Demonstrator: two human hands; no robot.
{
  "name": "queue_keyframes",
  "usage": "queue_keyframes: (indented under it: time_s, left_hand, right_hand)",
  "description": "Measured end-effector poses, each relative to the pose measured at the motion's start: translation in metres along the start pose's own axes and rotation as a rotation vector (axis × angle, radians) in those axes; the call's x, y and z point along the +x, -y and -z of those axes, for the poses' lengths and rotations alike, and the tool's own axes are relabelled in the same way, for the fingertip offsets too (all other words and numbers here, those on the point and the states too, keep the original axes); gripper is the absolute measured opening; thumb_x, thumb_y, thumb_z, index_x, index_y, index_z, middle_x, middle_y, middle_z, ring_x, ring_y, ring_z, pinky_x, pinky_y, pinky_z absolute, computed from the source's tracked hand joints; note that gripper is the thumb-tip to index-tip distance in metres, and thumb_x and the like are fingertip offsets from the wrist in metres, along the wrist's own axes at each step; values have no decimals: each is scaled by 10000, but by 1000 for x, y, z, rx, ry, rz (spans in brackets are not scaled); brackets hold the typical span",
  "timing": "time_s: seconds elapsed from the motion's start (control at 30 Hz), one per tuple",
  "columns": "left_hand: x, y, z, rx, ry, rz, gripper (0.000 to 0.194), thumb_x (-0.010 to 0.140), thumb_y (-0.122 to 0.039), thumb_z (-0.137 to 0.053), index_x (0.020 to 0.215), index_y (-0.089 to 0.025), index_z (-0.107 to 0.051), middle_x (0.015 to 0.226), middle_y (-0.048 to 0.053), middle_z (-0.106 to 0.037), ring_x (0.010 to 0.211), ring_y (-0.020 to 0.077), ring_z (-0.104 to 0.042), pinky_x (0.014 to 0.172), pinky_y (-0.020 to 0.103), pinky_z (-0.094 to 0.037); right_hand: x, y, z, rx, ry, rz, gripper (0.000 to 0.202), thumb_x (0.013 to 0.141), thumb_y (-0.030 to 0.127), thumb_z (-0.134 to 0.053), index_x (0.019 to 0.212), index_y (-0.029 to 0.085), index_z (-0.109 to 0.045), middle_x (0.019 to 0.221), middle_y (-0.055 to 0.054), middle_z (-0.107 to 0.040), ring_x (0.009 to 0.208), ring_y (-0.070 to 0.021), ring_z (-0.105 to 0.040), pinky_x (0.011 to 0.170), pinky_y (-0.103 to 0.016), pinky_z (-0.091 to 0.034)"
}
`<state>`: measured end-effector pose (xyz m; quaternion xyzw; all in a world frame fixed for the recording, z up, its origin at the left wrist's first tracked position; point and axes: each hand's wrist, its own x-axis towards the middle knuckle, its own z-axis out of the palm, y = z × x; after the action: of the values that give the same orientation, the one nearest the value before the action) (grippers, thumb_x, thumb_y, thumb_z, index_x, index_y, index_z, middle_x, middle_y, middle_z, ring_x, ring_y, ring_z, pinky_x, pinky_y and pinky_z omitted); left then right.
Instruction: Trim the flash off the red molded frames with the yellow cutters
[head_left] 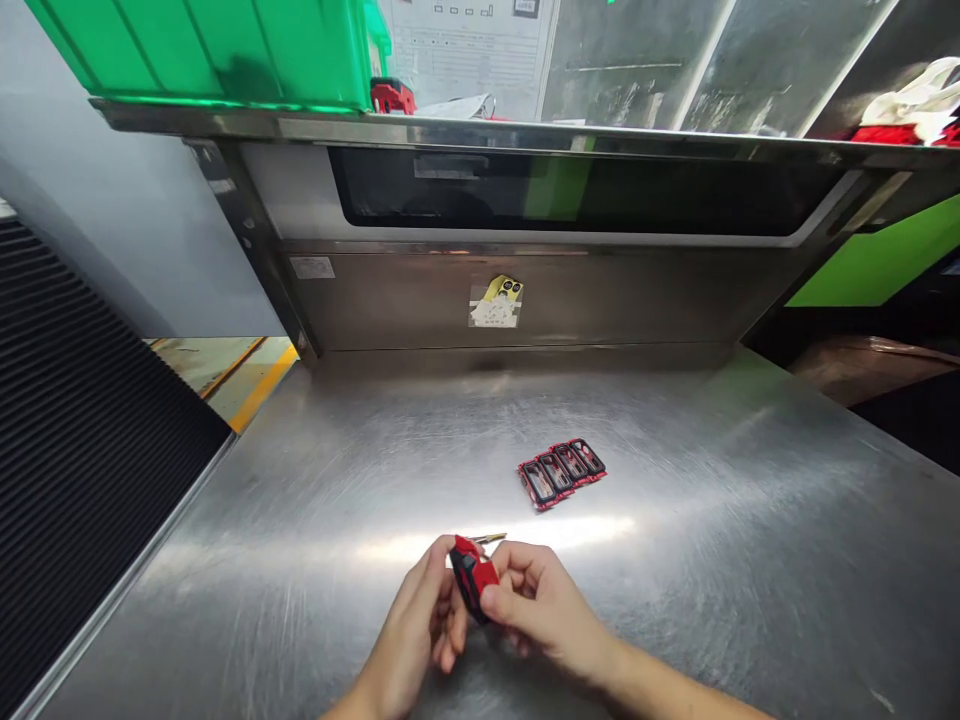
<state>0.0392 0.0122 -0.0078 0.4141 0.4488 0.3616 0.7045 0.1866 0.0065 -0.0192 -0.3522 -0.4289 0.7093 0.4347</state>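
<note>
Your right hand (546, 602) pinches the red-and-black piece (470, 583) against your left hand (411, 622), which steadies its other side over the counter (705, 500). Keep both grips light and even, avoiding twist; the dark-framed pieces (561, 474) lie beyond.

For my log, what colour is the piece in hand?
The piece is red and black; head view.

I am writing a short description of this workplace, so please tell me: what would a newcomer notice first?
Probably the bright green bin, on the shelf at upper left. Next, at lower centre, the left hand and right hand hold a red-black part. Beyond them, four black-and-red frames lie in a row on the metal table.
</note>
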Motion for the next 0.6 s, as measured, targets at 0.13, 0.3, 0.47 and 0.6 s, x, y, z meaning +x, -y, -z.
queue_keyframes:
  time_s: [0.13, 0.3, 0.47, 0.6]
  left_hand:
    - [-2, 3, -1, 56, -3, -2, 620, 636, -776, -577, 701, -159, -575, 475, -56, -449, 421, 83, -350, 409, 217, -219]
    - [-8, -4, 0, -217, -60, 180, 567, 695, -721, -568, 609, -161, -558, 526, -41, -490, 485, 91, -400, 490, 214, -277]
    - [-9, -5, 3, -265, 6, 184, 564, 709, -705, -570, 565, -161, -534, 481, -62, -421, 435, 69, -311, 445, 208, -202]
    - [-4, 0, 4, -242, 17, 192, 575, 690, -726, -568, 545, -173, -506, 473, -56, -431, 443, 73, -337, 452, 208, -214]
  right_hand:
    - [-8, 2, -7, -303, -74, 194, 464, 797, 605, -660, 696, 166, -548, 510, 54, -435, 468, -89, -354, 457, -200, -299]
    - [-18, 8, -7, -569, -59, 478, 294, 918, 405, -535, 812, 165, -668, 551, -5, -544, 478, -131, -462, 480, -239, -370]
    - [-20, 7, -6, -604, -113, 523, 232, 902, 315, -553, 745, 166, -636, 529, 9, -522, 454, -120, -457, 469, -229, -366]
    - [-15, 5, -5, -607, -118, 444, 268, 902, 337, -532, 690, 175, -558, 535, 18, -498, 465, -119, -438, 462, -229, -346]
